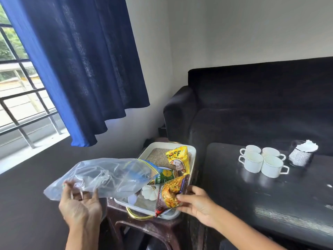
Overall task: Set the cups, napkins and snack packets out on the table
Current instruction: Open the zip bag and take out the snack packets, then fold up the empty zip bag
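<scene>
My left hand (81,201) holds a clear plastic zip bag (106,175) from below, fingers curled into its lower end. The bag's mouth points right over a white tray (193,154). My right hand (196,201) pinches a brown and orange snack packet (169,193) above the tray's near corner. A green packet (163,176) sticks out of the bag's mouth. A yellow packet (177,157) stands in the tray. Several white cups (263,160) sit grouped on the black table (270,204), with a sparkly napkin holder (300,156) holding white napkins behind them.
The tray rests on a dark brown plastic stool (144,226) left of the table and also holds a woven mat (158,156) and a white scalloped dish (150,193). A black sofa (252,105) stands behind the table. A blue curtain (81,69) hangs at the window on the left.
</scene>
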